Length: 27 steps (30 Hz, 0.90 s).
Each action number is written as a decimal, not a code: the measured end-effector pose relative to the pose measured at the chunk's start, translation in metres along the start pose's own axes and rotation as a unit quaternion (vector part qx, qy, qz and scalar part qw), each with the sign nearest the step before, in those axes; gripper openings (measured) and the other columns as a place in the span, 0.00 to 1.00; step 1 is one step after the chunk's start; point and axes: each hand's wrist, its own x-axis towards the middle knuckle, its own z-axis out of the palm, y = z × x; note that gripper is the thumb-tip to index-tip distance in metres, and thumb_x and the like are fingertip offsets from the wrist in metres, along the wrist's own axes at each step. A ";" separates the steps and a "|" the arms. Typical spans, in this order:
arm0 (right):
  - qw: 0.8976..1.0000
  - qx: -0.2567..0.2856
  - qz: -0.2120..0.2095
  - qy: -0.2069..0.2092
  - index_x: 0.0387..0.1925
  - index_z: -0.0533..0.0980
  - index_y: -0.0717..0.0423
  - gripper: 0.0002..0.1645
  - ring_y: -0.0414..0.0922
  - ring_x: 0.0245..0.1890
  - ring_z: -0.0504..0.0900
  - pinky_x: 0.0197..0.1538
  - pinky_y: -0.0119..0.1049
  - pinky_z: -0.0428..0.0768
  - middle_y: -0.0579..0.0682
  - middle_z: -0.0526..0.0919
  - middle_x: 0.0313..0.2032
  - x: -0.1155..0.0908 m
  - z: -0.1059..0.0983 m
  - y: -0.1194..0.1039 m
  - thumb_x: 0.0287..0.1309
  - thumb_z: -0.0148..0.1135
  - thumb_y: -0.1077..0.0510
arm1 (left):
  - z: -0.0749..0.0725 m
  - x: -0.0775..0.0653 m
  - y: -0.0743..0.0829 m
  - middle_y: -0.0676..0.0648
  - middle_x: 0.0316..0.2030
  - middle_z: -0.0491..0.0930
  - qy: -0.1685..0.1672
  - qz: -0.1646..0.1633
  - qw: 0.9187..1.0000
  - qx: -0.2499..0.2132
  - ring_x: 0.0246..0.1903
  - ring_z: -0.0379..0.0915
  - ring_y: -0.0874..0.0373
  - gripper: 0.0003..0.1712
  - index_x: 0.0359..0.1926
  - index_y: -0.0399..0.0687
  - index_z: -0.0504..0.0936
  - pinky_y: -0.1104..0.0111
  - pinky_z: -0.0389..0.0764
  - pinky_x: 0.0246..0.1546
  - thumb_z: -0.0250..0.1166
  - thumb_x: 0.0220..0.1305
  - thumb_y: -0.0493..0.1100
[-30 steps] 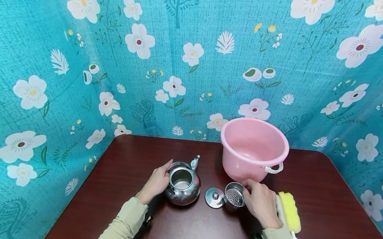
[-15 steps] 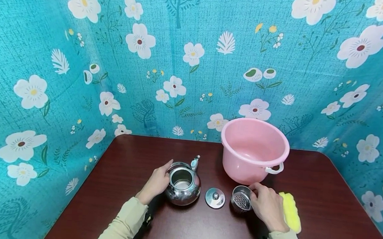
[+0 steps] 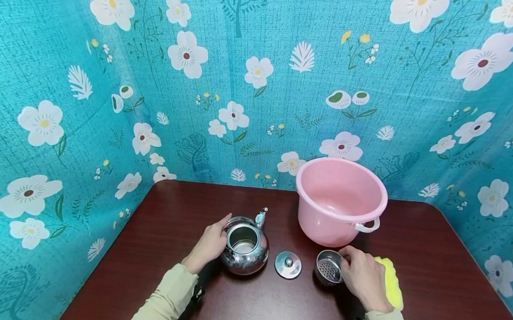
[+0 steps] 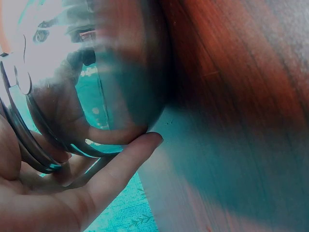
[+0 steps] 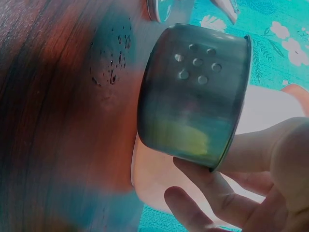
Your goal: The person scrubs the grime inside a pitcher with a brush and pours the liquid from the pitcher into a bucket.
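A shiny steel teapot (image 3: 243,261), lidless with its round mouth facing up, stands left of the middle of the table. My left hand (image 3: 210,247) grips its handle from the left side; in the left wrist view a finger (image 4: 128,157) lies along the polished belly (image 4: 116,92). My right hand (image 3: 361,276) pinches the rim of a steel tea strainer (image 3: 329,269) with holes in its bottom. The strainer's side (image 5: 193,96), with a cluster of round holes, shows in the right wrist view. Between teapot and strainer lies the teapot lid (image 3: 287,265), knob up.
Behind the strainer stands a pink plastic basin (image 3: 327,226) with a white handle (image 3: 367,227). A yellow sponge (image 3: 391,283) lies right of my right hand, partly hidden by it. Water drops (image 5: 113,58) dot the dark wooden table (image 3: 184,204). A blue flowered cloth (image 3: 259,102) hangs behind.
My right hand has moved the strainer to the right, away from the lid. The left hand, teapot, lid and basin have stayed in place. More of the sponge is now covered.
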 end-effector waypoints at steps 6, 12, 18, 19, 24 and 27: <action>1.000 -0.002 0.004 -0.006 0.34 0.84 0.52 0.10 0.55 0.30 0.83 0.29 0.50 0.70 0.50 0.86 0.27 0.000 0.001 0.000 0.53 0.58 0.60 | -0.002 -0.001 0.001 0.38 0.63 0.72 0.000 -0.001 1.000 -0.005 0.62 0.69 0.47 0.31 0.69 0.39 0.66 0.53 0.73 0.60 0.47 0.63 0.29; 1.000 -0.006 0.016 -0.018 0.34 0.84 0.51 0.10 0.56 0.32 0.83 0.32 0.53 0.71 0.50 0.86 0.28 0.000 0.005 0.001 0.53 0.58 0.60 | -0.002 -0.001 0.000 0.38 0.64 0.72 -0.003 -0.002 1.000 -0.004 0.63 0.68 0.47 0.31 0.69 0.39 0.66 0.53 0.73 0.60 0.47 0.64 0.29; 1.000 -0.010 0.018 -0.017 0.34 0.84 0.51 0.11 0.57 0.34 0.83 0.33 0.56 0.71 0.50 0.86 0.27 -0.001 0.007 0.002 0.53 0.57 0.60 | -0.002 0.000 0.001 0.38 0.64 0.71 -0.005 -0.003 1.000 -0.011 0.64 0.68 0.47 0.31 0.69 0.39 0.65 0.53 0.73 0.60 0.46 0.64 0.29; 1.000 -0.011 0.017 -0.016 0.34 0.84 0.51 0.11 0.57 0.33 0.83 0.33 0.55 0.71 0.50 0.86 0.28 -0.001 0.008 0.002 0.52 0.57 0.60 | -0.002 0.000 0.001 0.38 0.64 0.71 -0.005 -0.002 1.000 -0.010 0.63 0.68 0.47 0.31 0.69 0.38 0.65 0.53 0.73 0.60 0.46 0.64 0.29; 1.000 -0.011 0.003 -0.007 0.33 0.83 0.54 0.10 0.58 0.32 0.83 0.32 0.52 0.72 0.51 0.86 0.26 -0.001 0.009 0.003 0.51 0.58 0.62 | -0.001 0.000 0.000 0.38 0.64 0.71 -0.002 0.000 1.000 -0.007 0.63 0.69 0.46 0.31 0.69 0.38 0.65 0.53 0.73 0.60 0.47 0.63 0.29; 1.000 -0.008 0.000 -0.007 0.33 0.83 0.55 0.09 0.57 0.30 0.83 0.32 0.51 0.73 0.51 0.86 0.26 0.000 0.010 0.003 0.51 0.58 0.62 | -0.001 0.000 0.001 0.37 0.64 0.71 -0.005 -0.001 1.000 -0.011 0.63 0.69 0.47 0.31 0.69 0.38 0.65 0.54 0.74 0.59 0.47 0.64 0.29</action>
